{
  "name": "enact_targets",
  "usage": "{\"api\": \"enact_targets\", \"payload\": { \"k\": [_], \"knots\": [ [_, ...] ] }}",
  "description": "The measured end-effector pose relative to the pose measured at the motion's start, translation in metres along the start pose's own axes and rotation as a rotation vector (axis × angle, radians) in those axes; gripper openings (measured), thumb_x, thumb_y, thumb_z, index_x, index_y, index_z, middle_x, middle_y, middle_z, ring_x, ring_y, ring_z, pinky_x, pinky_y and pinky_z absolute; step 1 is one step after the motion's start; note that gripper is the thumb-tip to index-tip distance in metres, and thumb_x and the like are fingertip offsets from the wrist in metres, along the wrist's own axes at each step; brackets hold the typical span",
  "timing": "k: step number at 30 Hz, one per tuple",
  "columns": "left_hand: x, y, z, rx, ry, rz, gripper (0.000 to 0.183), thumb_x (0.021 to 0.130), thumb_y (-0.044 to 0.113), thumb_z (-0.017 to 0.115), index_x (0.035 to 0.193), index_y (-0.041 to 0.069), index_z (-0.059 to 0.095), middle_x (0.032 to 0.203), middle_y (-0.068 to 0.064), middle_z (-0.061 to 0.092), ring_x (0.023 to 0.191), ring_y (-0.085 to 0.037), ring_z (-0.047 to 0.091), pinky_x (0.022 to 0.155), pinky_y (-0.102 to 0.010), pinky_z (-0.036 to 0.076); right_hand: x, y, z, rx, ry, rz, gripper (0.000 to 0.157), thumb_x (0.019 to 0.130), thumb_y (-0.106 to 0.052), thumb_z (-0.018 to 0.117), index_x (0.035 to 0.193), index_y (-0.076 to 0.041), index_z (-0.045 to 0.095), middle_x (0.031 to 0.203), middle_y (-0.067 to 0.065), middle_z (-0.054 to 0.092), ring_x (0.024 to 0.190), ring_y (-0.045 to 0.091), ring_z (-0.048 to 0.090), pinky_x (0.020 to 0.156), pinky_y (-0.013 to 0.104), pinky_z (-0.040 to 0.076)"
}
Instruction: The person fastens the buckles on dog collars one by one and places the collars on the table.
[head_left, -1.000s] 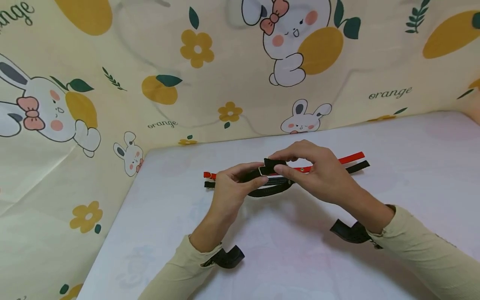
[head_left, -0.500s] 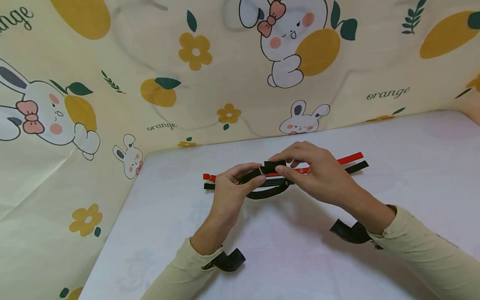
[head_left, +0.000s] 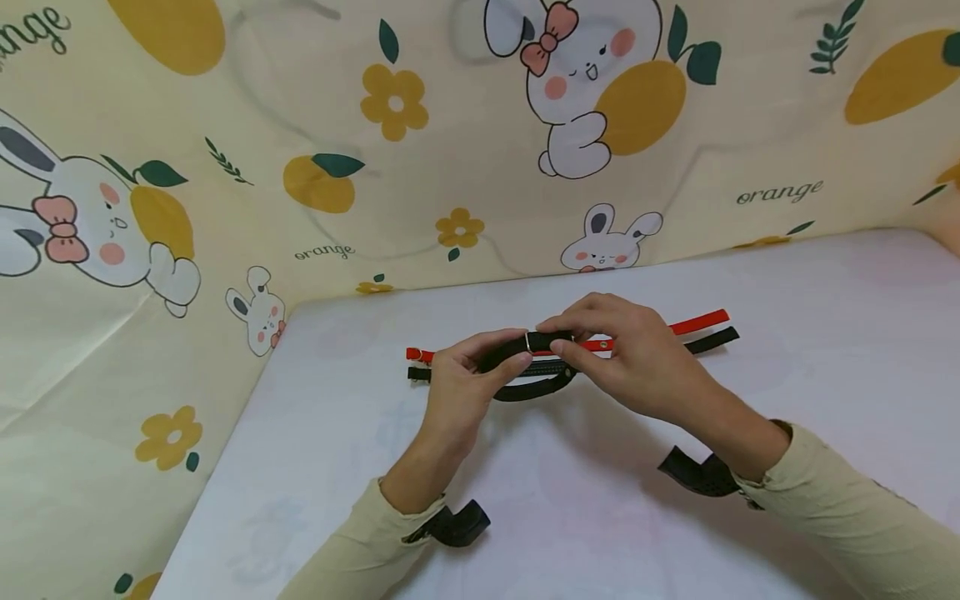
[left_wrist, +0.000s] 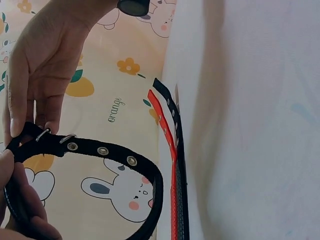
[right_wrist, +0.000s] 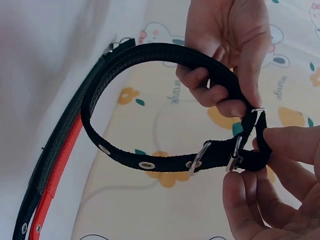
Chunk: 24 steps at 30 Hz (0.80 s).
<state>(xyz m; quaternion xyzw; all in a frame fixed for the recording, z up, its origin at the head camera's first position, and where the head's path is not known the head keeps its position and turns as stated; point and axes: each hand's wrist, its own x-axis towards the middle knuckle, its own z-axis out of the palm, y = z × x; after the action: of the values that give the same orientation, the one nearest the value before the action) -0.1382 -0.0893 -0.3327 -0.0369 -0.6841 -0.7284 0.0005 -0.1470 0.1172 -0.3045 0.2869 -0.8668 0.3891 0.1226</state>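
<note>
A black pet collar (head_left: 534, 390) is bent into a loop above the table, with metal eyelets (right_wrist: 147, 165) along its strap. My left hand (head_left: 461, 387) holds the loop's left side, thumb in front and fingers behind. My right hand (head_left: 633, 354) pinches the band near the buckle (right_wrist: 234, 162), fingertips close to the left ones. In the right wrist view a D-ring (right_wrist: 199, 157) hangs beside the buckle, and the strap passes through a metal loop (right_wrist: 258, 110) at the left thumb. Fingers hide part of the strap end.
Behind the hands, a red collar (head_left: 699, 322) and another black collar (head_left: 712, 340) lie side by side, straight, on the white table (head_left: 570, 517). A cloth printed with rabbits and oranges (head_left: 465, 125) rises at the back and left. Black wrist mounts (head_left: 459, 525) hang below both sleeves.
The black strap end that stuck up between the hands now lies flat along the band. The right hand has lowered slightly; the left hand keeps its hold.
</note>
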Motion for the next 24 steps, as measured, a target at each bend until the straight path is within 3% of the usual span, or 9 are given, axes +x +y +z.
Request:
{"api": "enact_targets", "payload": {
  "k": [17,24],
  "knots": [
    [-0.0004,-0.0016,0.0011,0.016,-0.020,0.041,0.030,0.086,0.001,0.075,0.115,-0.002,0.071,0.113,-0.012,0.073,0.101,-0.016,0.065,0.086,-0.022,0.056,0.0024,0.0007,0.0014,-0.020,-0.034,0.032,0.023,0.092,-0.024,0.072,0.115,-0.026,0.075,0.107,-0.008,0.069,0.100,0.013,0.063,0.076,0.035,0.051],
    [-0.0008,-0.0011,0.0001,0.019,-0.035,0.032,0.030,0.088,0.004,0.073,0.118,0.000,0.069,0.113,-0.010,0.071,0.103,-0.016,0.063,0.087,-0.022,0.055,0.0033,0.0028,0.0010,-0.017,-0.036,0.024,0.028,0.092,-0.026,0.073,0.120,-0.023,0.072,0.115,-0.005,0.070,0.111,0.017,0.063,0.088,0.042,0.051]
  ]
}}
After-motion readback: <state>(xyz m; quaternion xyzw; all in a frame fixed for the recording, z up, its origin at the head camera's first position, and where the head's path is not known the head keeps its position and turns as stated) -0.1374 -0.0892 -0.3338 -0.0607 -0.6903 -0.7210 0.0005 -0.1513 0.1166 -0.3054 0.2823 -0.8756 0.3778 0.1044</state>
